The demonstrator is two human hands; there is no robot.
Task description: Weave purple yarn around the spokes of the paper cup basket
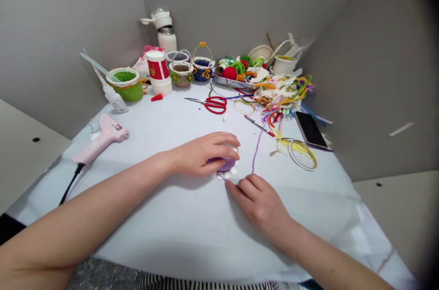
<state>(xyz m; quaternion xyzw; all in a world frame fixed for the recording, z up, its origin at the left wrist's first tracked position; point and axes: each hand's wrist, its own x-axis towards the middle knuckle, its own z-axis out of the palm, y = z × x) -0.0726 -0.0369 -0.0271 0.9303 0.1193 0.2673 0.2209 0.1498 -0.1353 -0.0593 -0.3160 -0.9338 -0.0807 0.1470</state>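
A small round piece (227, 166) wound with purple yarn and edged with white tabs lies on the table in front of me. My left hand (207, 155) is curled over its top and left side, fingers holding it down and hiding much of it. Just to its lower right, my right hand (259, 201) pinches a strand of purple yarn (255, 153) by the tabbed rim. From that hand the strand runs up toward the pile of ribbons and cords (283, 91) at the back right.
A pink glue gun (103, 139) lies at left near a white squeeze bottle (115, 99). Red-handled scissors (215, 104), a pen (259, 126), a phone (311, 130) and rings (302, 155) lie beyond my hands. Behind stand small decorated baskets (203, 70) and a tray of yarn (236, 83).
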